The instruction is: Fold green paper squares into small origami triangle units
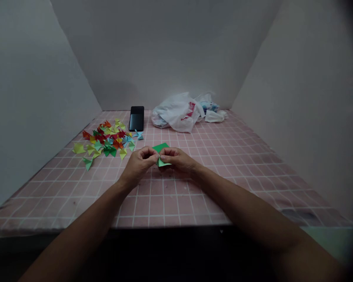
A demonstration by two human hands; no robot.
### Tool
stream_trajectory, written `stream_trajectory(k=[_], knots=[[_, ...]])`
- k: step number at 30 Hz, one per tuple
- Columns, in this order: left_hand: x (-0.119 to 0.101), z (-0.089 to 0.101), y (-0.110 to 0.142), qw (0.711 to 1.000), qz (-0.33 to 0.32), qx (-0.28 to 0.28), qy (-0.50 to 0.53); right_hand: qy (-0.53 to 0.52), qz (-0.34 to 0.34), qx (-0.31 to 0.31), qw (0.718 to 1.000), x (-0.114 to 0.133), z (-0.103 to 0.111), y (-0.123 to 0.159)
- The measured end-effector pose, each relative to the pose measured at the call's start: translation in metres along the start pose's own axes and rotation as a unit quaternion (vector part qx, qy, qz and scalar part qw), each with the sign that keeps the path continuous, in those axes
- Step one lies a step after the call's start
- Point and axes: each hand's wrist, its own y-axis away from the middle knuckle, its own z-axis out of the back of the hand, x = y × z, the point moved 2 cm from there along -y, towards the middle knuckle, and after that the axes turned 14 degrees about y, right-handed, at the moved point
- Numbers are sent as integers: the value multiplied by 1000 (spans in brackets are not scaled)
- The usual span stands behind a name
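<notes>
At the left of the frame we see a spread of small folded papers (109, 150) in red, orange, yellow, blue and green, with a dark phone (137, 118) just beyond their right side. Next comes our left hand (137, 165), near the centre, thumb and forefinger pinched on the left end of a light green paper (164, 163). That paper lies directly between our two hands, touching both, so neither is nearer; its visible part runs roughly left to right, a point showing toward the right. Just above it in the frame is a darker green paper (160, 147); we cannot tell whether the two are one sheet. Our right hand (180, 159) pinches the light green paper from the right, its other fingers curled. Farther up and right, a white plastic bag (176, 112) rests on the pink checked worktop (164, 203).
</notes>
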Motion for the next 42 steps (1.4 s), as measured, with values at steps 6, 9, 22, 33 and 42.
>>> stream_trajectory(k=[6,9,22,33,42], knots=[[-4,0,2,1000,-16,18,-6,-1,27,1,1000,2,2,-1],[-3,0,1,1000,-12,23,-1,-3,23,4,1000,3,2,0],[-3,0,3,1000,-19,4,-23,16,22,2,1000,2,2,1],[-1,1,3,1000,-18,23,-5,26,42,-1,999,6,2,0],[-3,-1,2,999,-32,22,-14,53,72,-10,996,5,3,-1]])
